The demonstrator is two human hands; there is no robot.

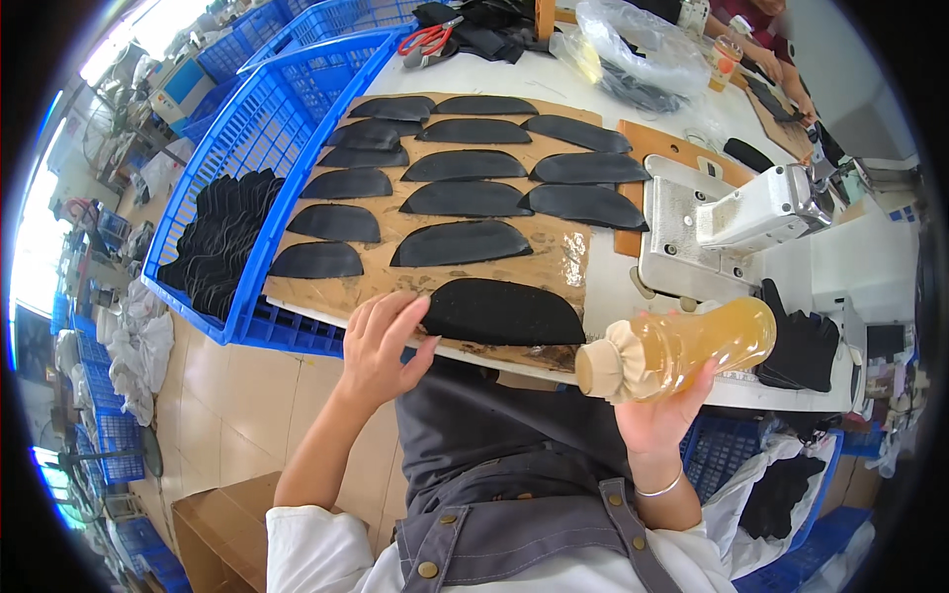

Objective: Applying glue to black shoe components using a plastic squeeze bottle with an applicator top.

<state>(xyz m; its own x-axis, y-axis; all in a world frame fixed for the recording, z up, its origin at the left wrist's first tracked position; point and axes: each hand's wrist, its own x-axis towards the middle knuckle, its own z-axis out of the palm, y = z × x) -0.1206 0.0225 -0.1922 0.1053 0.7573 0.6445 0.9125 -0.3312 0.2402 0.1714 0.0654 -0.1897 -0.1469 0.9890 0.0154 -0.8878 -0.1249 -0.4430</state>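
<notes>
"Panel (504, 311) first: where?"

"Near the bench's (489, 81) edge, on a brown board (552, 259): black, matte, half-moon-shaped."

"Hands?"

"Left hand (381, 344) at its nine o'clock end, fingers and thumb parted; right hand (664, 417) at three, fingers round a glossy, amber bottle (707, 346)."

"Step?"

"Positioning, I judge; next calls for a steady panel and controlled bottle."

"Beyond?"

"Smooth curved pieces (465, 199) at twelve, a latticed plastic crate (240, 308) at ten."
</notes>
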